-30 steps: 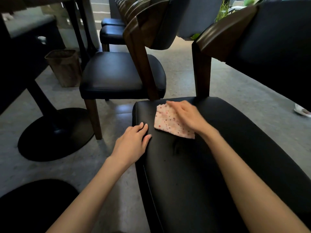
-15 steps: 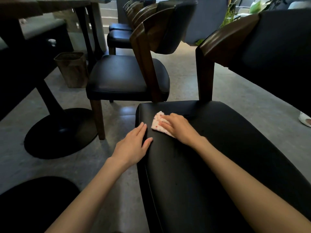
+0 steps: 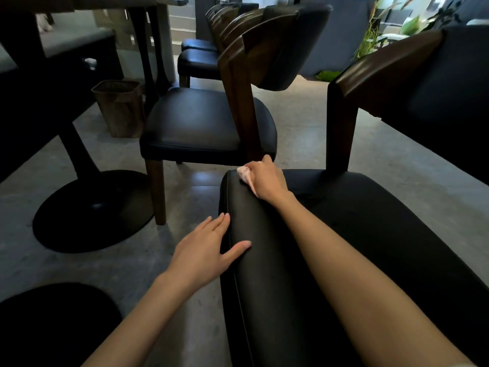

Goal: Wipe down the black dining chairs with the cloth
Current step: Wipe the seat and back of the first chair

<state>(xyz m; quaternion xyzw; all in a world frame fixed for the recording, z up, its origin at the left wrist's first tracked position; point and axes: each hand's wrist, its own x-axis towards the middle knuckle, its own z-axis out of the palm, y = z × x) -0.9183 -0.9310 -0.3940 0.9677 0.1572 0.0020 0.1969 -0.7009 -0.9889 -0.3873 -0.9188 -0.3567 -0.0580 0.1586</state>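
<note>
A black padded chair seat [image 3: 357, 234] with a dark wooden back fills the lower right. My right hand [image 3: 267, 181] grips a bunched pink spotted cloth [image 3: 244, 172] and presses it on the seat's far left corner; most of the cloth is hidden under the hand. My left hand [image 3: 209, 250] lies flat with straight fingers against the seat's left edge, thumb on top. A second black chair [image 3: 195, 128] stands just beyond, with more chairs [image 3: 198, 56] in a row behind it.
A round black table base [image 3: 90, 210] and its post stand on the grey floor at left, another dark base [image 3: 53, 324] at the lower left. A woven bin [image 3: 119, 107] sits under the table. Plants [image 3: 375, 35] stand at the far right.
My right hand slid the cloth from the middle of the seat to its far left corner and bunched it up. My left hand stayed on the seat's edge.
</note>
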